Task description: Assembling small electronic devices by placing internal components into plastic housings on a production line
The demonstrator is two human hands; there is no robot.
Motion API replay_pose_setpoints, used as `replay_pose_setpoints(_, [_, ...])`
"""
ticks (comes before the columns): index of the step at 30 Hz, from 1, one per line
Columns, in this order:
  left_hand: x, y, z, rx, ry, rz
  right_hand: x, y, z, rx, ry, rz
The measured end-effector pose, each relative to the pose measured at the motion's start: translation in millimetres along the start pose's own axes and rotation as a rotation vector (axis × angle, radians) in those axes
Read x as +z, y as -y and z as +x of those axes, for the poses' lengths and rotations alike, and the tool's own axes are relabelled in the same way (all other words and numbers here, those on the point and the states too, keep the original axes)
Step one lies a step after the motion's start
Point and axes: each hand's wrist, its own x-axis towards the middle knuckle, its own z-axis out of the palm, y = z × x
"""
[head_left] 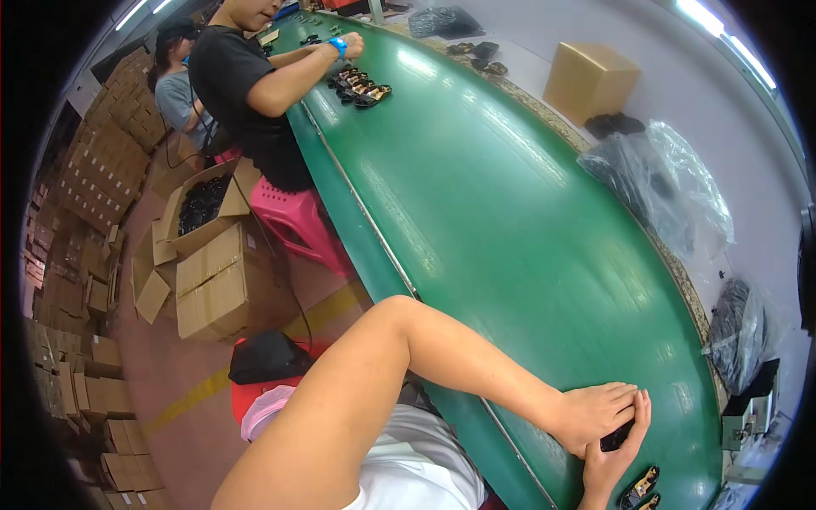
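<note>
Over the green table (510,255) at the lower right, both of my hands are closed together round a small black part (615,437). My left hand (595,415) lies over it from the left, with its fingers bent across the top. My right hand (619,457) cups it from the near right side. Most of the part is hidden, so I cannot tell its kind. Just nearer than my hands, a black piece with gold-coloured insides (637,488) lies on the table, with a similar one beside it.
At the far left a co-worker (234,93) works over a row of black-and-gold pieces (359,87). A cardboard box (591,81) and plastic bags (663,183) line the right edge. Cartons (212,289) and a pink stool (297,217) stand on the floor to the left.
</note>
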Motion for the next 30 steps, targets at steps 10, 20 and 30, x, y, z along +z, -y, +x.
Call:
replay_pose_setpoints(10, [1.7,0.7,0.8,0.000,-0.007,-0.023,0.6,-1.0,-0.8,0.013,-0.010,-0.009])
replay_pose_setpoints(20, [0.8,-0.5,-0.2,0.004,-0.032,-0.051,0.2,2.8,-1.0,0.007,-0.005,-0.002])
replay_pose_setpoints(30, [-1.9,-3.1,-0.9,-0.020,-0.009,-0.006,0.2,0.8,-0.4,-0.012,0.000,0.006])
